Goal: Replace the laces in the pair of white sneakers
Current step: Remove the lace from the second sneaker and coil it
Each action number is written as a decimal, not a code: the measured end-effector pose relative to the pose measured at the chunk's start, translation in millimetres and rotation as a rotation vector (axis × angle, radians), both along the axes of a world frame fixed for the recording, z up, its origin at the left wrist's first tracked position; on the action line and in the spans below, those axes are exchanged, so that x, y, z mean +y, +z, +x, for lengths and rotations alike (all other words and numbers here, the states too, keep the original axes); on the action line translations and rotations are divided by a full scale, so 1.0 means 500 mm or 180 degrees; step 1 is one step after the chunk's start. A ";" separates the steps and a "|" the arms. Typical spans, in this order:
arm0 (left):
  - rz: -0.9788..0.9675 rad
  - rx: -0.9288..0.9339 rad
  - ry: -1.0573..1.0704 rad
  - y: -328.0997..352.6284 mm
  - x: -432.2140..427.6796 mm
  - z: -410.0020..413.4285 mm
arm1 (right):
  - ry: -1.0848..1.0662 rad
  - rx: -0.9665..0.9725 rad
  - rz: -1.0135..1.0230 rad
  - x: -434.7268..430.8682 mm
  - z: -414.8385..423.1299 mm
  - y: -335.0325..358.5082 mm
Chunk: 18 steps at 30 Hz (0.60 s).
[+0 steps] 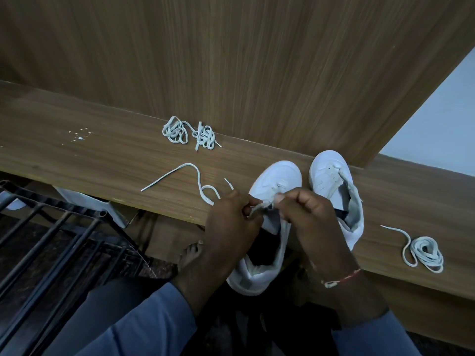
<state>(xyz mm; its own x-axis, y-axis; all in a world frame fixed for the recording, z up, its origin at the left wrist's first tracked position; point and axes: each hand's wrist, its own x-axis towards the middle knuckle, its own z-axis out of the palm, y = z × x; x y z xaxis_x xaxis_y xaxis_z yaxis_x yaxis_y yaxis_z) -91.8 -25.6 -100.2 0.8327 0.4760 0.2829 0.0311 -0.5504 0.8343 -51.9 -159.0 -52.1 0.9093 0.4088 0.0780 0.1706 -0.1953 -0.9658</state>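
One big wood panel (pixel 231 60) stands behind the wooden worktop (pixel 77 155). On it the nearer sneaker (pixel 277 176) overhangs the front edge, with the other sneaker (pixel 331 176) just beside it. Left hand (pixel 231 222) and right hand (pixel 305 217) are both curled, pinching the lace (pixel 190 164) at the nearer sneaker's eyelets. Tangled laces (pixel 190 132) lie by the panel, and a coiled lace (pixel 424 253) sits far right.

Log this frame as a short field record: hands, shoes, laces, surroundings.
left hand: pinches the trailing lace at the held sneaker's eyelets
right hand: fingers curled, pinches that lace at the same spot
held sneaker: toe on the wooden ledge, heel overhanging toward the person
other sneaker: beside it on the ledge, appears unlaced
spare laces: tangled laces by the back panel; coiled lace on the ledge beyond the other sneaker
other: black metal rack below the ledge
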 end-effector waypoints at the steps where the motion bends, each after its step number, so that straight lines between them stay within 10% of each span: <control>1: 0.0036 0.0028 -0.0058 0.002 -0.004 -0.002 | 0.0143 -0.0400 -0.0764 -0.001 0.001 0.004; 5: 0.0066 -0.0011 -0.0003 0.004 -0.007 -0.005 | 0.0314 -0.1402 -0.2197 0.013 -0.001 0.019; 11: 0.0001 0.0007 0.0143 -0.002 -0.003 0.001 | -0.0179 0.1189 0.0943 -0.002 -0.017 0.022; 16: -0.0049 -0.0061 0.0092 0.001 -0.010 0.001 | 0.0090 -0.0722 -0.1782 -0.019 -0.002 0.005; 18: -0.0081 -0.0056 0.0072 -0.001 -0.008 0.002 | 0.0134 -0.0920 -0.1609 -0.009 -0.007 -0.005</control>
